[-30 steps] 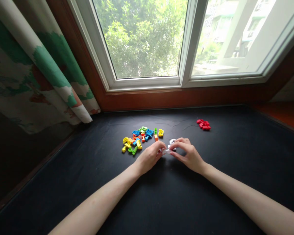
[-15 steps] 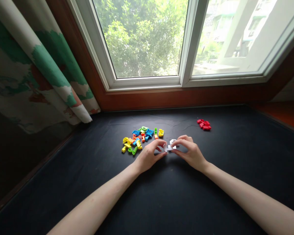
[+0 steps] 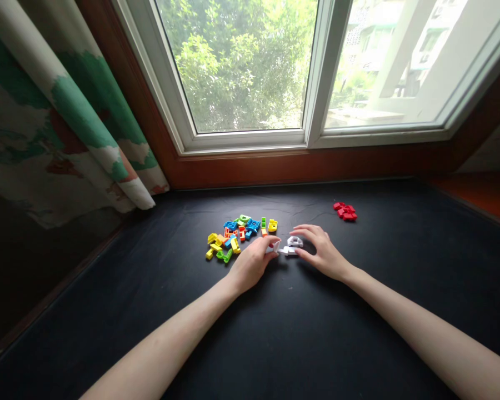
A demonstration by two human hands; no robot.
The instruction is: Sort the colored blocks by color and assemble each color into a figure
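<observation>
My left hand [image 3: 253,260] pinches a white plastic piece [image 3: 276,246] between thumb and fingers, just right of a pile of coloured pieces. My right hand [image 3: 323,253] is open, its thumb and fingers spread around a few white plastic pieces [image 3: 291,251] on the black surface. A rounded white piece [image 3: 295,241] lies at the back of these. The right thumb tip is close to the white pieces; whether it touches them I cannot tell. The left fingers partly hide the piece they hold.
Yellow, blue, green and orange plastic pieces [image 3: 233,236] lie heaped on the black tabletop [image 3: 250,344] left of centre. A small red pile [image 3: 345,211] sits at the back right. Behind the table is a window [image 3: 241,141], with a patterned curtain [image 3: 95,122] at the left.
My right hand has loosened and its fingers have spread away from the white pieces, uncovering them. My left hand has shifted slightly left with its white piece.
</observation>
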